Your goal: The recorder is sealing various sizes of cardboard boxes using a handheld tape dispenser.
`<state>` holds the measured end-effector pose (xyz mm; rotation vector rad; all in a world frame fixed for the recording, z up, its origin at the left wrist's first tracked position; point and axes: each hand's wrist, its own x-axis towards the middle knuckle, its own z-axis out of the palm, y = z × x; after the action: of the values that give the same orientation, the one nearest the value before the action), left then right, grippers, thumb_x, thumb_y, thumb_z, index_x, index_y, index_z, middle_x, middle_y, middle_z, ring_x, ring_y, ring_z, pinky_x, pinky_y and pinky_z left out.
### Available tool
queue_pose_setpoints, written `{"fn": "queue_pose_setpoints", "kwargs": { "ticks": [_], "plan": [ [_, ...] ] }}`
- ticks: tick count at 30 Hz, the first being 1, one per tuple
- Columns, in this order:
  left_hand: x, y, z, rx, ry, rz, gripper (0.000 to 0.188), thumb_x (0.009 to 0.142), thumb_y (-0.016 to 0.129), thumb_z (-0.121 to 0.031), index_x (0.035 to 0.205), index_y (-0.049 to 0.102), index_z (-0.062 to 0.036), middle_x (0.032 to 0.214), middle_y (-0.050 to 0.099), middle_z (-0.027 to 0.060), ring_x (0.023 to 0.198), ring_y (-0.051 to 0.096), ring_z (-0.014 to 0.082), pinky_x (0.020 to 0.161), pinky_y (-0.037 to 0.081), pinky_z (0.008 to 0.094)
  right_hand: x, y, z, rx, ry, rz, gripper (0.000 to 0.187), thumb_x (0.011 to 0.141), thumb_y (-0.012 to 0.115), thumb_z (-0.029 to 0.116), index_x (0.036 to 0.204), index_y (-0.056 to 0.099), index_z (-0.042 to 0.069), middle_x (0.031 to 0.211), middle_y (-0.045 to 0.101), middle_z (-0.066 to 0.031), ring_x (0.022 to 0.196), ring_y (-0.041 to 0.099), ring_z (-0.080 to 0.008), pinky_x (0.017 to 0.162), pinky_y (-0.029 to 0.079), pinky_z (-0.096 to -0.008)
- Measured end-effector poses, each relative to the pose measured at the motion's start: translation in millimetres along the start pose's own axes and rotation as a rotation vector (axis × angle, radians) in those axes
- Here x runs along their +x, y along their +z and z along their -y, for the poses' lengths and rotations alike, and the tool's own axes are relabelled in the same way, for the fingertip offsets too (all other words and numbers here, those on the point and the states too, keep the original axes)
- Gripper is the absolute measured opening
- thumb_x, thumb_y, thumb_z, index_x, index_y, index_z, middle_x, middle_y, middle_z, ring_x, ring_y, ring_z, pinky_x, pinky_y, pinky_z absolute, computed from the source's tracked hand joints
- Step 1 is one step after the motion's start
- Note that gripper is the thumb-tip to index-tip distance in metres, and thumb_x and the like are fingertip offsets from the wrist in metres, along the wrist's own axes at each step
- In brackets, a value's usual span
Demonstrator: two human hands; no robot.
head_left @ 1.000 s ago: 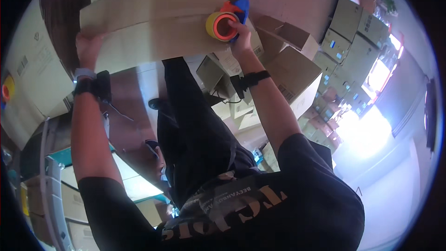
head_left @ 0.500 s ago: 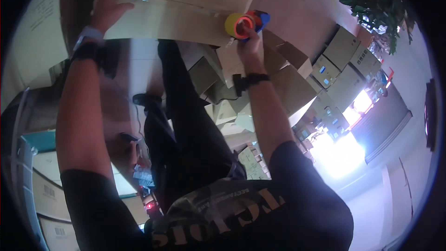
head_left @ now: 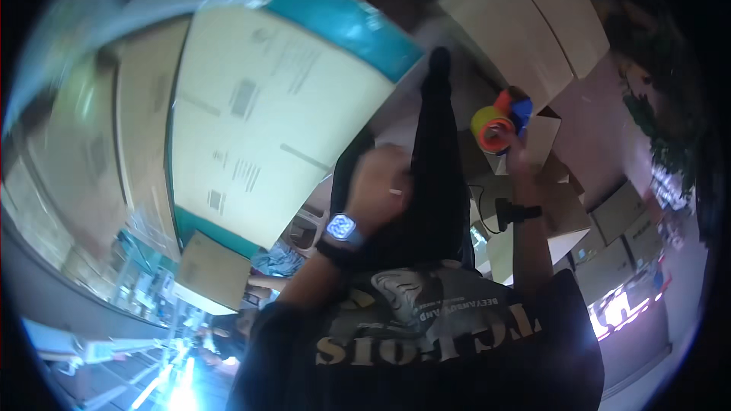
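At nine to eleven o'clock in our view a large pale cardboard box with a teal edge fills the space, its printed face turned toward us, and a smaller box sits just below it at about eight o'clock. Near the centre our left hand hangs in front of our dark trouser leg, fingers curled in loosely and grasping nothing that we can make out; a watch with a lit face sits on that wrist at about seven o'clock from the hand. At two o'clock from the centre our right hand is raised, a dark band on its wrist, and its fingers are closed around a tape dispenser with a yellow roll, an orange core and a blue and red body, held just beside the trouser leg. Behind the dispenser, at one o'clock, two more plain cardboard boxes lie side by side, and further stacked cartons spread out at three to four o'clock.
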<state>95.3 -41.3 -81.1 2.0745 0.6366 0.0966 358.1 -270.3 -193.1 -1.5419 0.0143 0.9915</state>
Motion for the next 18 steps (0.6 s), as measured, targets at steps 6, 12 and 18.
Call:
{"fn": "queue_pose_setpoints", "kwargs": {
  "ticks": [6, 12, 18],
  "plan": [
    [-204.8, -168.9, 225.1, 0.684, -0.752, -0.532, 0.072, 0.083, 0.070, -0.034, 0.138, 0.045, 0.0030, 0.138, 0.051, 0.0250, 0.126, 0.049, 0.0436, 0.109, 0.037, 0.0509, -40.0, 246.4, 72.0, -0.340, -0.201, 0.400, 0.044, 0.079, 0.070, 0.008, 0.121, 0.060, 0.000, 0.111, 0.067, -0.0071, 0.103, 0.064, -0.0189, 0.094, 0.050, -0.0350],
    [-161.5, -293.5, 289.1, 0.606, -0.946, -0.415, 0.104, 0.072, 0.076, -0.049, 0.151, 0.031, 0.0007, 0.155, 0.037, 0.0196, 0.144, 0.034, 0.0350, 0.116, 0.026, 0.0550, -133.7, 318.1, 50.4, -0.542, -0.235, 0.670, 0.052, 0.072, 0.074, 0.010, 0.121, 0.059, 0.000, 0.105, 0.066, -0.0130, 0.102, 0.065, -0.0248, 0.092, 0.050, -0.0388],
    [-172.1, -267.5, 251.5, 0.583, -0.967, -0.299, 0.111, 0.065, 0.083, -0.049, 0.149, 0.031, 0.0012, 0.154, 0.037, 0.0201, 0.142, 0.036, 0.0342, 0.113, 0.030, 0.0560, -173.6, 324.6, 58.4, -0.995, -0.394, 0.923, 0.050, 0.075, 0.073, 0.011, 0.120, 0.058, -0.002, 0.099, 0.066, -0.0097, 0.089, 0.062, -0.0176, 0.086, 0.050, -0.0339]
  ]
}}
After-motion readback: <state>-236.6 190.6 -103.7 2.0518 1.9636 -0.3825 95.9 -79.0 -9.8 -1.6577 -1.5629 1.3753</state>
